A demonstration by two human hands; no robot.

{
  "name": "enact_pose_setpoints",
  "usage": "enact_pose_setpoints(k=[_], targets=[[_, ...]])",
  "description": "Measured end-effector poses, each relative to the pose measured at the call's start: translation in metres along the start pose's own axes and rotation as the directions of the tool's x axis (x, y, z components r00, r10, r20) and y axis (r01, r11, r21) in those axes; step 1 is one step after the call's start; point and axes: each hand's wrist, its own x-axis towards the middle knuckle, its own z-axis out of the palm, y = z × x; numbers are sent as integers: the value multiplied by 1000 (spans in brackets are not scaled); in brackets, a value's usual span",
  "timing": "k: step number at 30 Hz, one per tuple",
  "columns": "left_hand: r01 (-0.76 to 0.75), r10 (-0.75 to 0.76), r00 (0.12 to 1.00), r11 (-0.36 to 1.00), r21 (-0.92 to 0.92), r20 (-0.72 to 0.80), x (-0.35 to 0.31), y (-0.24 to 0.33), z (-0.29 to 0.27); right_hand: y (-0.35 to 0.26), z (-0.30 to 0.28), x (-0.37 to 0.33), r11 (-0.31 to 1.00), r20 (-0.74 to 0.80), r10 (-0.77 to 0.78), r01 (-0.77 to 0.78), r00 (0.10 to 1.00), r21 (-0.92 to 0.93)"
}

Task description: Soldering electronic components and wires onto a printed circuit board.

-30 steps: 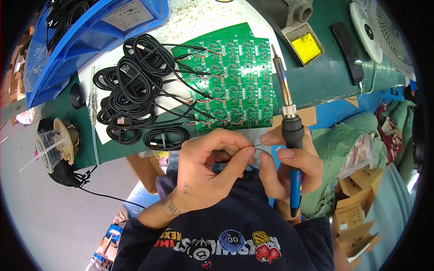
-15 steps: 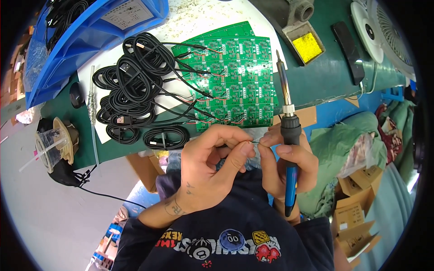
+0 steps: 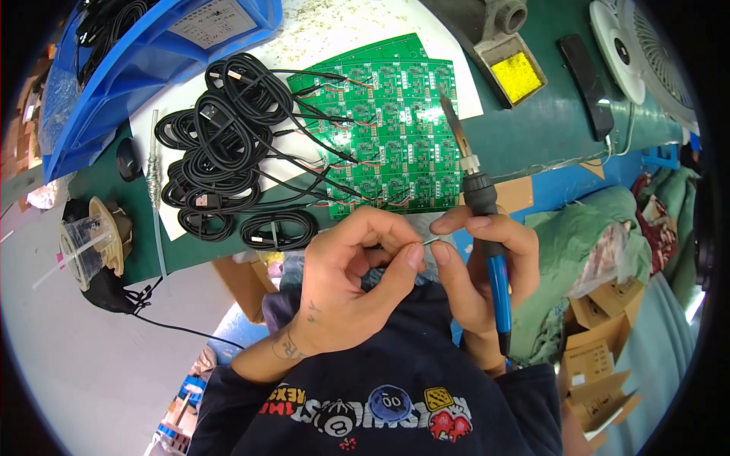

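My left hand (image 3: pixel 353 281) is closed in a pinch on a thin wire (image 3: pixel 431 241), whose short end sticks out past the fingertips. My right hand (image 3: pixel 465 295) is wrapped around a soldering iron (image 3: pixel 498 283) with a blue and black handle. The iron's metal tip points up and away, over the right edge of the boards. The right thumb and forefinger are slightly parted beside the wire end. Just beyond the hands lies a green circuit board panel (image 3: pixel 395 144), with red and dark wires at its left side leading to coiled black cables (image 3: pixel 243 152).
A soldering stand with a yellow sponge (image 3: pixel 518 77) is at the back right, near a black bar-shaped device (image 3: pixel 585 87) and a fan (image 3: pixel 620 53). A blue bin (image 3: pixel 144 72) stands at back left. Solder wire (image 3: pixel 154 182) and a spool (image 3: pixel 95 237) are left. Cardboard boxes (image 3: pixel 601 357) lie right.
The soldering iron has tilted, its tip swinging left over the boards. My right thumb and forefinger have opened away from the wire end. My left hand keeps its pinch, almost unmoved.
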Motion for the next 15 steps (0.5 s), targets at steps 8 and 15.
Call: enact_pose_setpoints(k=[8, 15], targets=[[143, -141, 990, 986, -90, 20, 0, 5, 1, 3, -3, -3, 999, 31, -24, 23, 999, 45], [51, -67, 995, 982, -182, -80, 0, 6, 9, 6, 3, -4, 999, -21, -49, 49, 999, 14]])
